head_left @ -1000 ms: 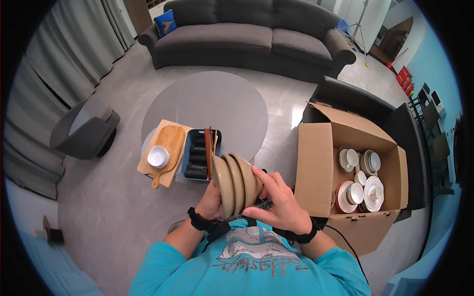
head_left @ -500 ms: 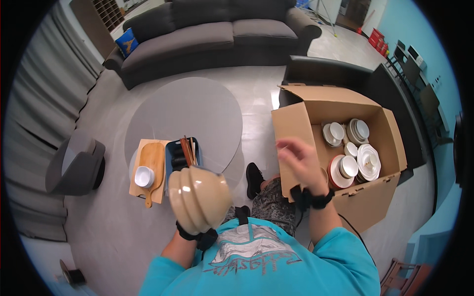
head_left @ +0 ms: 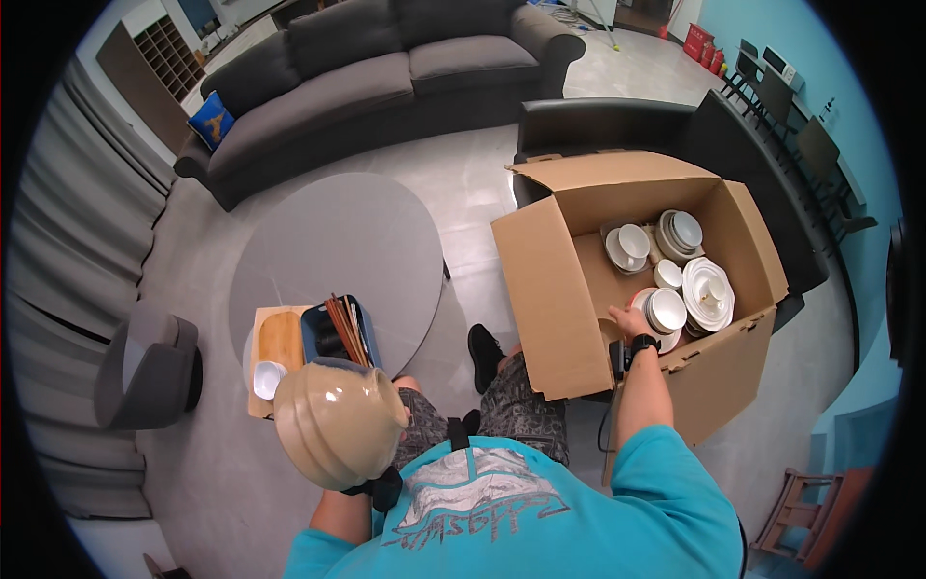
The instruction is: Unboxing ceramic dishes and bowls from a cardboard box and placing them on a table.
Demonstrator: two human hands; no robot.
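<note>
The cardboard box [head_left: 535, 294] stands open. Left of it, stacked tan bowls [head_left: 333, 425] sit clamped in the mostly hidden left hand [head_left: 404, 421]. Inside it, white bowls [head_left: 667, 310] stand beside the right hand [head_left: 633, 322], whose grip is unclear.

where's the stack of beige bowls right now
In the head view, the beige bowls are lower left of centre, just below the white bowl and the blue bin.

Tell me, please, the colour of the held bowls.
The held bowls are beige, best seen in the head view.
</note>
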